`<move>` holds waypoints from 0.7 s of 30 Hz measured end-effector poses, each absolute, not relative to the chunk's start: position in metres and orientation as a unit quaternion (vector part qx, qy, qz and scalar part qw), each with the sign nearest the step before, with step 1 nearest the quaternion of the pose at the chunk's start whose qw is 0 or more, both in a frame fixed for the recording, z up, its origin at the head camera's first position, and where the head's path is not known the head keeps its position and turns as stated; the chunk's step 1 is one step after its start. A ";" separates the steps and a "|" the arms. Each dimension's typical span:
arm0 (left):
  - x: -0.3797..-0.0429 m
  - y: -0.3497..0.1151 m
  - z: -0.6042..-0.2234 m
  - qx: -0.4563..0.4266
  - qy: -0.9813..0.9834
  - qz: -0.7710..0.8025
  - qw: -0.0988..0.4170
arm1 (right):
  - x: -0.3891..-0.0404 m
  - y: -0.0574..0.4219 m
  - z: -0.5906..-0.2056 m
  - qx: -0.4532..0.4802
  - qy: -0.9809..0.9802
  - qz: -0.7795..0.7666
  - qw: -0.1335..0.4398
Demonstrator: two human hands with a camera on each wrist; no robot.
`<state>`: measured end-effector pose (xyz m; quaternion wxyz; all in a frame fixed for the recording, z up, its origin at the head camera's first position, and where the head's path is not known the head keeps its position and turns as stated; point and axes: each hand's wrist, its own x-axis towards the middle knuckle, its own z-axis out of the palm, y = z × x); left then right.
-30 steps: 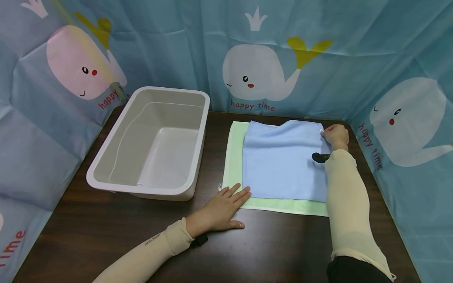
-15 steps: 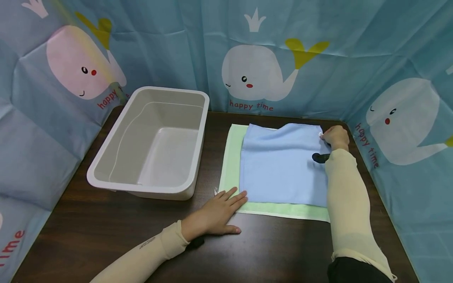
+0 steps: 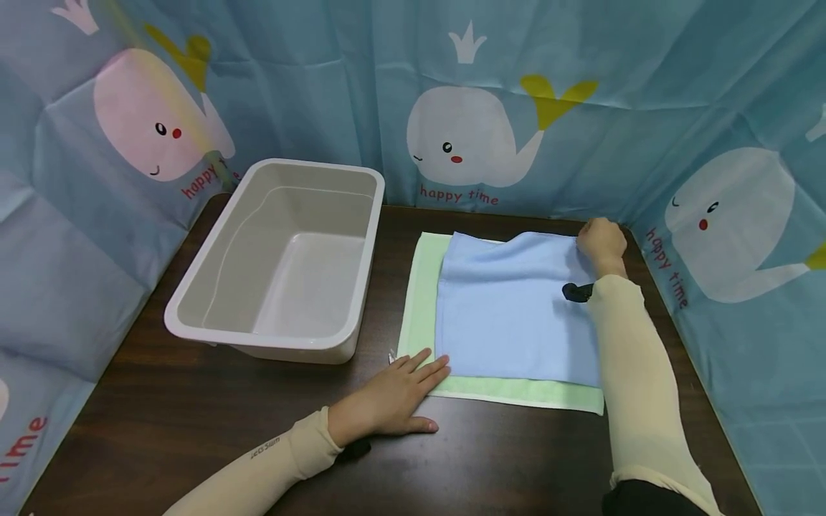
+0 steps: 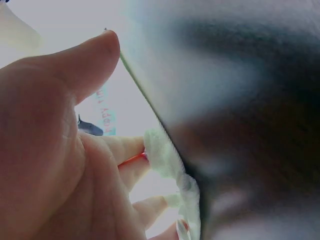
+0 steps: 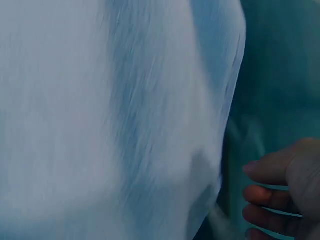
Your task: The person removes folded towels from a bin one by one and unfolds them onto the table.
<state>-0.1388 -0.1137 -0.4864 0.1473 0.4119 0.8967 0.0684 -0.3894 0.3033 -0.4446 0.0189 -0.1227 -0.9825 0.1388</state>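
A light blue towel lies over a larger pale green towel, whose left and front edges show. My left hand rests with spread fingers on the green towel's front left corner; the left wrist view shows fingertips against the towel's edge. At the blue towel's back right corner is my right hand, its fingers hidden from above. In the right wrist view the thumb and loosely bent fingers stand apart, beside the blue cloth's edge, with nothing between them. Ripples cross the blue towel's back part.
An empty light grey plastic tub stands on the dark wooden table left of the towels. Blue curtains printed with whales enclose the table's back and sides.
Both towels have shifted slightly toward me, and my left hand has come along with them. My right hand has let go of the blue towel's corner and moved slightly back.
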 end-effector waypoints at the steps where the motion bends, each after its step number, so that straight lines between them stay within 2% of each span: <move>1: -0.139 -0.113 -0.486 0.412 0.897 0.068 0.147 | -0.392 0.296 -0.443 -0.105 -0.983 0.147 0.038; 3: -0.138 -0.113 -0.485 0.411 0.897 0.067 0.149 | -0.396 0.279 -0.437 -0.062 -0.982 0.174 0.050; 5: -0.138 -0.112 -0.484 0.410 0.897 0.065 0.151 | -0.400 0.261 -0.434 -0.011 -0.978 0.208 0.030; 11: -0.138 -0.113 -0.482 0.408 0.897 0.071 0.155 | -0.418 0.197 -0.435 0.116 -0.950 0.266 -0.111; 16: -0.138 -0.114 -0.482 0.409 0.897 0.073 0.154 | -0.426 0.152 -0.446 0.162 -0.940 0.246 -0.174; 21: -0.138 -0.114 -0.482 0.413 0.895 0.074 0.151 | -0.429 0.131 -0.460 0.153 -0.945 0.226 -0.182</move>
